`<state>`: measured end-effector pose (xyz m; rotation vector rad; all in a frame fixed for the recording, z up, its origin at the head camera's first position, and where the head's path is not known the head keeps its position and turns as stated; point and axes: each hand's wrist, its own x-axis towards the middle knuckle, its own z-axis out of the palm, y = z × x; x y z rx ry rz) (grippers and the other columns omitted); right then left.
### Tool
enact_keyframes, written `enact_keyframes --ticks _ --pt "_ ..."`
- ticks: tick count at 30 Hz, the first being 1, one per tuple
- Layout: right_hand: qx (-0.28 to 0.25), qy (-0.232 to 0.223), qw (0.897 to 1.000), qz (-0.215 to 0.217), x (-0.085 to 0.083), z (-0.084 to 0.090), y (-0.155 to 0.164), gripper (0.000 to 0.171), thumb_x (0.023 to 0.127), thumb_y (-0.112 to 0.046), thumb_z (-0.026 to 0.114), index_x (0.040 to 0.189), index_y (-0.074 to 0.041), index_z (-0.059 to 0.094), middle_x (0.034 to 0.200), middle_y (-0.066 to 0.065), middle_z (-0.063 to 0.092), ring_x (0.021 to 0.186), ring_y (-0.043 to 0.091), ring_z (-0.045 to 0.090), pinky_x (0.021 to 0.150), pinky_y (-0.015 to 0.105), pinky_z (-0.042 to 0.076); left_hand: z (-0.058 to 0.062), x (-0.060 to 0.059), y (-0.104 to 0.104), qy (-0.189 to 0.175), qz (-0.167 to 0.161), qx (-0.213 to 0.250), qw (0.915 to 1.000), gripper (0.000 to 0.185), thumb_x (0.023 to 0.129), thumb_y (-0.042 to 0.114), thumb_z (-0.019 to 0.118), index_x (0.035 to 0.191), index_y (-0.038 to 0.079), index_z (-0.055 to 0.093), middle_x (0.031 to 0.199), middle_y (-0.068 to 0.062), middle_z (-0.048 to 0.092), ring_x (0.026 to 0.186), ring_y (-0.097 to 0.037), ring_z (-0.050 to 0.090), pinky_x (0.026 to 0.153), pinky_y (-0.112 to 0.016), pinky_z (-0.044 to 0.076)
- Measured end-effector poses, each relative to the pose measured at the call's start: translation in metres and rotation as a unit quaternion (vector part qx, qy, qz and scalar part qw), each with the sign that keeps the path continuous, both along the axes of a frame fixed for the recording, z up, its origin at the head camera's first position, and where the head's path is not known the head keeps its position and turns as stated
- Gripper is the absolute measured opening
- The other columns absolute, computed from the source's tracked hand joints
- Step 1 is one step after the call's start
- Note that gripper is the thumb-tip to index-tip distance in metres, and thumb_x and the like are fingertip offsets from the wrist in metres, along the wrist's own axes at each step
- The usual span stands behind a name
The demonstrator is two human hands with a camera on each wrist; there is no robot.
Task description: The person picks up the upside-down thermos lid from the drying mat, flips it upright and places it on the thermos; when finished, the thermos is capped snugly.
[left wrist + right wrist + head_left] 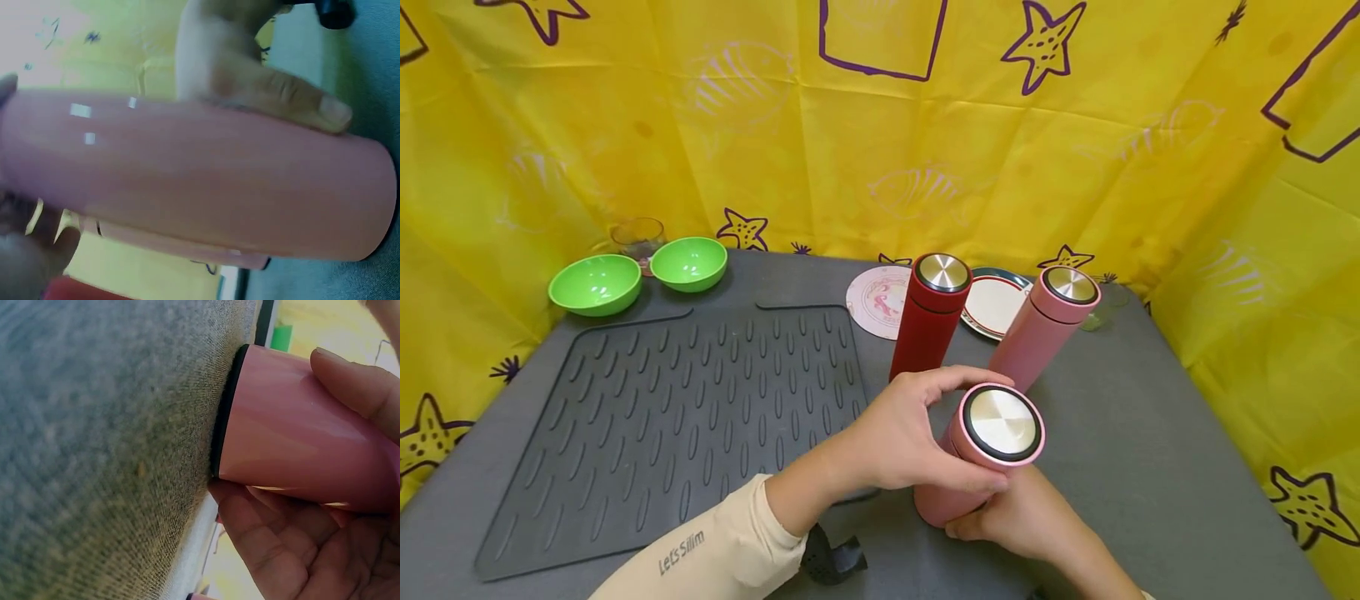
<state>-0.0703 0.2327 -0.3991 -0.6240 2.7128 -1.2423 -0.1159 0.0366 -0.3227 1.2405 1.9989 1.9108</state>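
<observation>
In the head view a pink thermos flask with a silver-topped lid stands near the front of the table. My left hand grips it near the top, thumb on the near side and fingers reaching round behind the lid. Lower down, my right hand holds the flask near its base. In the right wrist view the thumb and curled fingers lie on opposite sides of the flask, whose dark base meets the grey cloth. A red thermos flask and a second pink thermos flask stand just behind.
A grey drying mat covers the left of the table. Two green bowls and a clear glass sit at the back left. Plates and a round pink disc lie behind the flasks. A black object lies by the left sleeve.
</observation>
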Motion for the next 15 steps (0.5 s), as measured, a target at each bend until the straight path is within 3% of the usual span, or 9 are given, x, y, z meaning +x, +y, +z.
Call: enact_keyframes --ticks 4,7,9,12,15 --pt "0.000 -0.002 1.000 -0.015 0.001 -0.001 0.000 0.069 0.051 -0.012 0.093 0.111 -0.021 0.059 0.099 -0.017 0.062 0.087 0.007 0.059 0.081 0.031 0.049 -0.008 -0.013 -0.002 -0.077 -0.105 0.024 0.9912 0.070 0.073 0.000 0.083 0.136 0.007 0.055 0.121 0.003 0.064 0.117 -0.015 0.055 0.102 -0.035 0.042" --pt "-0.003 -0.002 1.000 -0.014 0.001 -0.001 0.000 0.071 0.051 -0.012 0.093 0.113 -0.020 0.058 0.100 -0.017 0.062 0.088 0.007 0.059 0.082 0.031 0.049 -0.009 -0.013 -0.002 -0.082 -0.116 0.031 0.9894 0.070 0.075 -0.002 0.079 0.139 0.006 0.051 0.124 0.001 0.062 0.117 -0.016 0.055 0.103 -0.036 0.041" --pt "-0.001 0.001 1.000 -0.012 0.000 0.000 -0.001 0.071 0.052 -0.013 0.093 0.113 -0.019 0.058 0.100 -0.017 0.061 0.088 0.007 0.058 0.081 0.031 0.049 -0.007 -0.007 -0.002 -0.061 -0.082 0.025 0.9945 0.072 0.075 0.002 0.080 0.139 0.009 0.048 0.127 0.002 0.058 0.117 -0.015 0.054 0.102 -0.035 0.042" --pt "-0.015 0.004 1.000 0.005 0.000 0.000 -0.001 0.064 0.054 -0.012 0.092 0.110 -0.019 0.060 0.097 -0.015 0.062 0.086 0.008 0.058 0.078 0.031 0.050 -0.002 0.007 0.003 -0.003 0.006 -0.001 1.0000 0.078 0.069 0.016 0.088 0.133 0.015 0.043 0.126 0.006 0.051 0.114 -0.010 0.052 0.098 -0.031 0.043" --pt "-0.026 -0.013 0.999 0.021 0.000 0.001 0.000 0.054 0.058 -0.008 0.089 0.103 -0.021 0.061 0.092 -0.013 0.063 0.080 0.010 0.058 0.071 0.029 0.050 0.001 0.020 0.009 0.050 0.106 -0.013 0.9930 0.078 0.064 0.025 0.092 0.124 0.015 0.044 0.120 0.007 0.050 0.110 -0.007 0.050 0.092 -0.027 0.045"
